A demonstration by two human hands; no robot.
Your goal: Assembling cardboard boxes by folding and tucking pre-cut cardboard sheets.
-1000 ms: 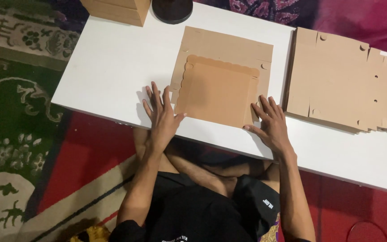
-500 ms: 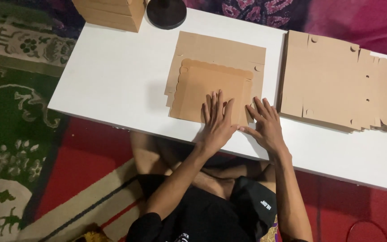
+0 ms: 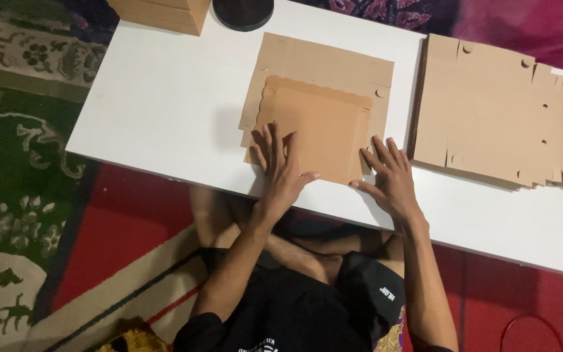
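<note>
A flat brown cardboard box blank (image 3: 324,98) lies folded on the white table (image 3: 164,111), with a scalloped flap laid over its near half. My left hand (image 3: 280,166) presses flat on the flap's near left part, fingers spread. My right hand (image 3: 389,179) lies flat at the blank's near right corner, fingertips touching its edge, palm on the table. Neither hand grips anything.
A stack of unfolded cardboard blanks (image 3: 496,117) lies to the right on the table. A brown box (image 3: 161,12) and a round black object (image 3: 242,13) sit at the far edge. Patterned rugs (image 3: 14,163) cover the floor on the left. My crossed legs are under the table.
My left hand slid from the blank's left edge to the right across the flap, then back to its near left part. My right hand stayed at the near right corner.
</note>
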